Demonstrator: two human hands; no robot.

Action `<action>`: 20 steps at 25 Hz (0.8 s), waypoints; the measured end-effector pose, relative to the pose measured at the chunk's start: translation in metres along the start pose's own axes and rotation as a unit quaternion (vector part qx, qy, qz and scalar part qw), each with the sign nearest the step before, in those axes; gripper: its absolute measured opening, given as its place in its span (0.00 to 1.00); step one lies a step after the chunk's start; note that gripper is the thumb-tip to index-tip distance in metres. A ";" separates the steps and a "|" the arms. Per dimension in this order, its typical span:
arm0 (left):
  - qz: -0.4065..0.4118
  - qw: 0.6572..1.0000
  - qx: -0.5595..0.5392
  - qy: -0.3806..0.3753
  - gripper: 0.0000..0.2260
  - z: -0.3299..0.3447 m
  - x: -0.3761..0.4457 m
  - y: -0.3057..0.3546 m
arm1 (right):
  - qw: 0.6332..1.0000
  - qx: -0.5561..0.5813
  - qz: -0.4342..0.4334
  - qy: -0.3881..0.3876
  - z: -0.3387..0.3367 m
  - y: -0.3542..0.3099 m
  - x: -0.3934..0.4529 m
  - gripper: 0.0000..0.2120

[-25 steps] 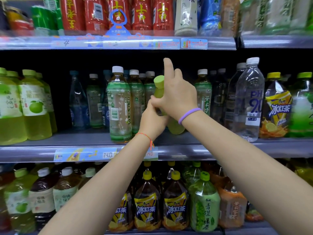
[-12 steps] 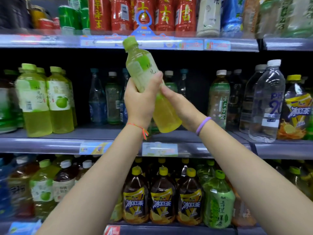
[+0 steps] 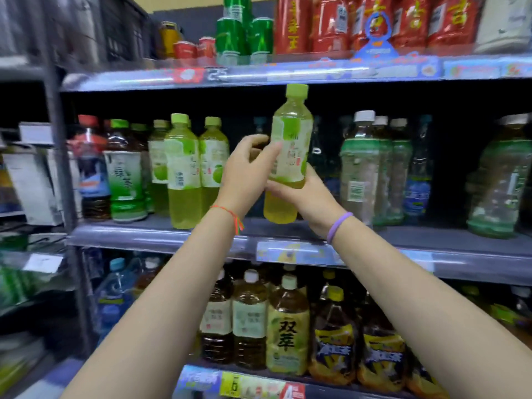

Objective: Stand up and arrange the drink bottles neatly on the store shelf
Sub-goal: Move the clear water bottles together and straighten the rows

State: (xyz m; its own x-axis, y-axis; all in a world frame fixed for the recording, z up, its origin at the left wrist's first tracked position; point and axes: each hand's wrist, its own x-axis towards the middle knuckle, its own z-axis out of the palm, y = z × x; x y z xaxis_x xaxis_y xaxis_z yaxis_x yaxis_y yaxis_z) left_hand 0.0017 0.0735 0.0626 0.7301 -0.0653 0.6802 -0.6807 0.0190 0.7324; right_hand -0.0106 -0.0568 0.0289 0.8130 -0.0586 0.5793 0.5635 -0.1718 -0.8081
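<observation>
A yellow-green drink bottle [image 3: 289,156] with a light green cap is held upright in front of the middle shelf [image 3: 161,236]. My right hand [image 3: 309,197] grips its lower half from the right and below. My left hand [image 3: 247,174] touches the bottle's label on the left side with thumb and fingertips, its fingers loosely curled. Two matching green-apple bottles [image 3: 182,171] stand on the middle shelf to the left of my hands. A gap on the shelf lies behind the held bottle.
Green-tea bottles [image 3: 359,165] and water bottles stand to the right on the middle shelf. Red bottles [image 3: 328,24] and green cans [image 3: 233,33] fill the top shelf. Dark tea and iced-tea bottles [image 3: 288,326] fill the bottom shelf. A metal upright [image 3: 59,156] bounds the shelf on the left.
The bottle went from tilted to upright and my view shifted left. My left hand loosened from a full grip to a fingertip touch, while my right hand took hold of the lower half.
</observation>
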 end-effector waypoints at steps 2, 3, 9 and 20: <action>-0.006 0.998 0.055 -0.004 0.15 -0.023 0.000 -0.019 | 0.999 0.029 0.015 0.010 0.021 0.014 0.009 0.36; 0.006 0.996 0.090 -0.001 0.17 -0.033 -0.001 -0.030 | 0.999 0.035 0.028 0.014 0.033 0.021 0.013 0.33; 0.060 0.976 0.207 0.016 0.18 -0.071 0.000 -0.065 | 0.988 -0.121 0.076 0.052 0.075 0.025 0.033 0.24; 0.194 0.967 0.156 0.046 0.05 -0.033 -0.015 -0.072 | 0.925 -0.376 -0.030 0.049 0.036 -0.016 0.013 0.14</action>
State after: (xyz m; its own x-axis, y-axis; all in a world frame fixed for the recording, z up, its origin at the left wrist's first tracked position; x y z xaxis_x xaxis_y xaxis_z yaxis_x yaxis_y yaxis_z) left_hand 0.0414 0.1059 0.0004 0.4078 -0.0235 0.9127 -0.8797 -0.2779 0.3859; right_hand -0.0037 -0.0197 0.0459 0.7449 -0.1093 0.6581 0.3166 -0.8104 -0.4929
